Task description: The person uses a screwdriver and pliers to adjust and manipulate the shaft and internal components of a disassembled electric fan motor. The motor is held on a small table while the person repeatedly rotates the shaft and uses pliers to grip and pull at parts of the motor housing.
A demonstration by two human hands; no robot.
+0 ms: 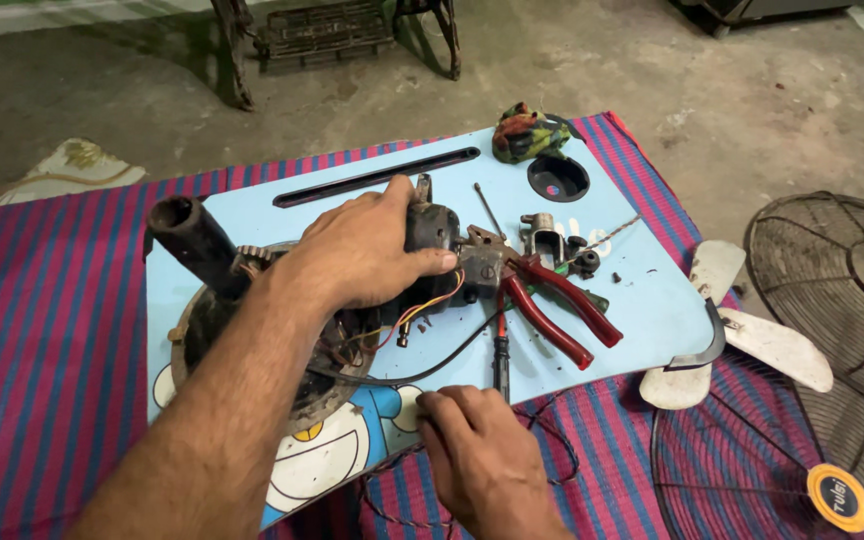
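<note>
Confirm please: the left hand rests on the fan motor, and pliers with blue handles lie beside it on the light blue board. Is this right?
Not quite. The head view shows the pliers have red handles, not blue. The rest holds: the left hand rests on the fan motor, and the pliers lie beside it on the light blue board.

Red-handled pliers (552, 300), light-blue cartoon-printed board (642, 300), purple-and-red striped mat (42, 330), black motor (252, 330).
</note>
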